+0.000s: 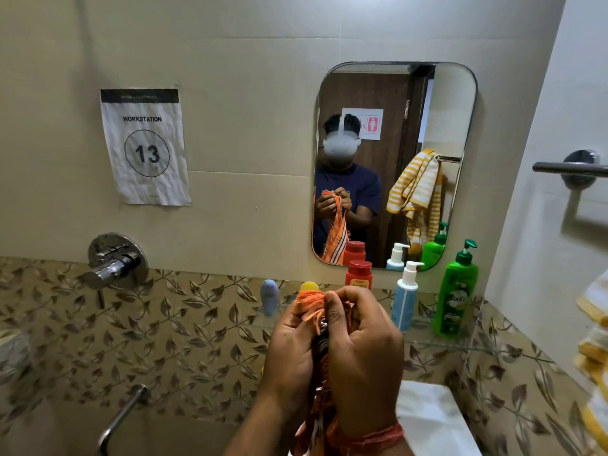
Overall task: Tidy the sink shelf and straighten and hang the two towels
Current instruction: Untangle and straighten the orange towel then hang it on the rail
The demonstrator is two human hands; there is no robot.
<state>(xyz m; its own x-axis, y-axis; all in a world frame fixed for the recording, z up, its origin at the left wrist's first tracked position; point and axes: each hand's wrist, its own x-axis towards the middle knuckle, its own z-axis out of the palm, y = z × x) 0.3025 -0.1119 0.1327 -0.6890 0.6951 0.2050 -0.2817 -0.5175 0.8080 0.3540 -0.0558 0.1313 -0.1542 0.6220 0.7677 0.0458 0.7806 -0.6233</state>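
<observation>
The orange towel is bunched between both hands, just in front of the glass shelf, with only its frayed fringe showing above the fingers; the rest runs down between the palms and is mostly hidden, reappearing as a blurred striped strip near the wrists at the bottom edge. The left hand and right hand are pressed close together, fingers of each curled around the cloth, the right thumb and forefinger pinching the fringe. Behind the hands the glass shelf carries a small grey-blue bottle to the left, a yellow cap almost wholly covered by the towel, a red bottle whose lower part the hands block, and to the right a white-and-blue pump bottle and a green pump bottle. Above them the mirror reflects the person and a yellow striped towel. That yellow striped towel itself is cut off at the right edge, under a metal towel bar. Far left of the hands are a chrome mixer valve, a spout and a paper sign reading WORKSTATION 13.
</observation>
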